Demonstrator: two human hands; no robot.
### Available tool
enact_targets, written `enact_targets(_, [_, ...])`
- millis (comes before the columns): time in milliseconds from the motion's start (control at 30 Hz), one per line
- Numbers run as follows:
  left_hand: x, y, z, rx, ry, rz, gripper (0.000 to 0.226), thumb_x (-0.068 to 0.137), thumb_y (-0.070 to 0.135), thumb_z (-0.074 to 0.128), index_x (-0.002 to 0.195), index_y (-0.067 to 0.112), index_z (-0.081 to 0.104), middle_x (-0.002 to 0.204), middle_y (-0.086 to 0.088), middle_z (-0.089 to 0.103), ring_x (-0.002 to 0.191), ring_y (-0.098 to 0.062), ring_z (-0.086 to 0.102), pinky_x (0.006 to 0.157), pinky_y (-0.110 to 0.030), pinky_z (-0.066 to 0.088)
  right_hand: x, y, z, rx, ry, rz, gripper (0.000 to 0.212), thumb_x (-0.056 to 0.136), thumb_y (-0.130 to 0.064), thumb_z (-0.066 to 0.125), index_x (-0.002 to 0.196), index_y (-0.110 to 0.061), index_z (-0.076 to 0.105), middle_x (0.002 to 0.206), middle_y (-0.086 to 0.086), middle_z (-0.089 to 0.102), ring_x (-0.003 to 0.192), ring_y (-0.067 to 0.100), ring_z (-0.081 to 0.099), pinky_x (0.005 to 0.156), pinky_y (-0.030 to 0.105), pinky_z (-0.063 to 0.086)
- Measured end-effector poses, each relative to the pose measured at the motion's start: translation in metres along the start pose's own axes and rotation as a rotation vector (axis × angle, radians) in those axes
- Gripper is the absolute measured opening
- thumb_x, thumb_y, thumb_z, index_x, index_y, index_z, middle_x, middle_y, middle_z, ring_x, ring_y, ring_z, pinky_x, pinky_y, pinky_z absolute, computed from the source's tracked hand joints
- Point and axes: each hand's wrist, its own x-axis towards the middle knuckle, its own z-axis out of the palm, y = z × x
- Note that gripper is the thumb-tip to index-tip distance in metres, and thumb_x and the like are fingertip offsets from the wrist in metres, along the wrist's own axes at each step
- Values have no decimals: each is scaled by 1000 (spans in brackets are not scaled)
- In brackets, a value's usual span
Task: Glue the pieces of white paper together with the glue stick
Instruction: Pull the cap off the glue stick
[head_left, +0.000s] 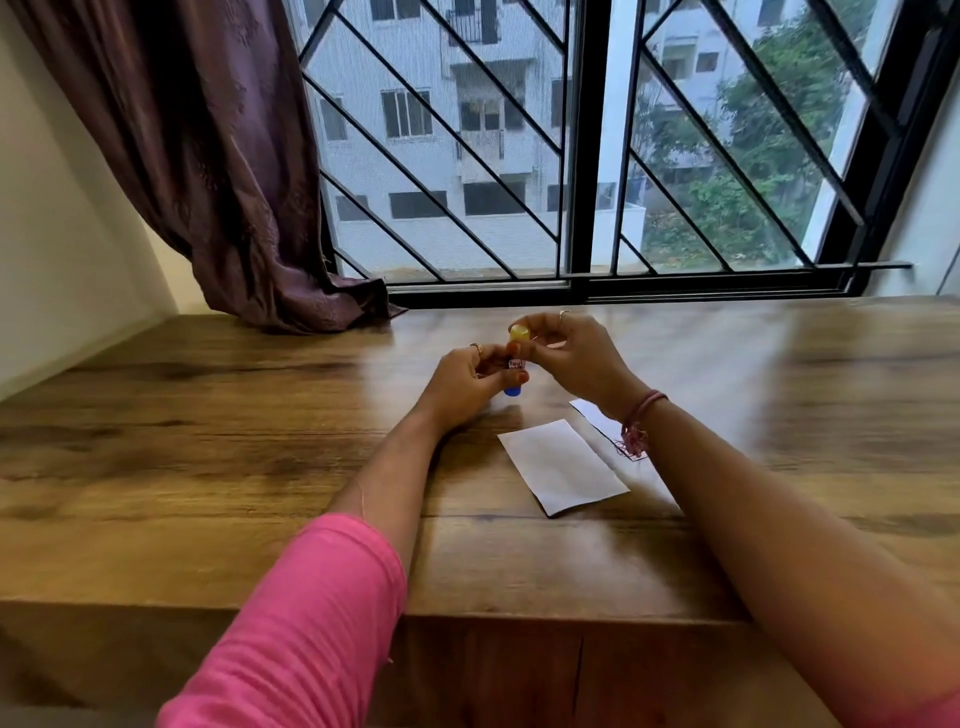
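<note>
One broad wooden worktop (208, 426) fills the lower view, running up to a barred window (571, 156) with a purple-brown curtain (218, 171) bunched at its left end, the hem resting on the wood. Beyond the glass stand pale buildings and green trees.

Two forearms reach forward over the worktop, the left one in a pink sleeve (311, 623), the right one bare with a pink thread band (641, 421) at the wrist.

Next in size, a white paper piece (563, 467) lies flat on the worktop between the two forearms, turned at an angle. A second white paper piece (592, 413) lies just beyond it, mostly hidden under the right wrist; whether the two touch cannot be told.

The left hand (460, 387) holds the glue stick (515, 364) upright above the worktop, its fingers curled round the lower body, with the blue base showing below them. The right hand (566, 358) meets it from the other side, its fingers (519, 347) pinching the stick just under the yellow cap. Each hand wears a ring. The glue stick sits beyond the papers, well clear of both, and the yellow cap is on.
</note>
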Motion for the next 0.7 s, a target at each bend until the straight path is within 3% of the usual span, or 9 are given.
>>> enact_targets(133, [0,-1,0,23,-22,9,32,89,19,66,119,8,65,103,-4,69,93,-9,64,79,-6,45,-2,0,-1,-9,-43,-24,25,86,-15,67,109,-6,67,102,10,71,91,22,66,87,36,54])
enact_targets(333, [1,-4,1,64,-46,7,34,92,16,61,125,7,60,114,-7,67,105,-16,62,95,-20,44,1,-3,-12,182,-16,-25,33,90,-8,59,122,-1,57,112,20,67,102,25,63,88,29,50])
enact_targets(433, [1,-4,0,35,14,2,35,90,19,65,122,6,62,108,-8,68,101,-17,63,92,-23,47,1,-1,-12,266,13,33,34,90,-4,58,124,2,53,111,18,65,93,12,63,76,15,48])
enact_targets(533, [2,-6,-3,-29,123,-24,34,88,18,67,118,2,62,104,-10,69,88,-11,63,79,-12,47,-1,3,-7,382,75,84,35,88,0,60,121,7,51,99,11,65,78,-4,65,67,9,48])
enact_targets(700, [7,-8,-11,-198,373,-71,33,85,19,71,112,3,63,96,-8,69,80,-5,63,66,-9,47,-4,5,5,347,57,127,32,81,-6,71,110,1,61,102,17,69,82,14,66,78,17,54])
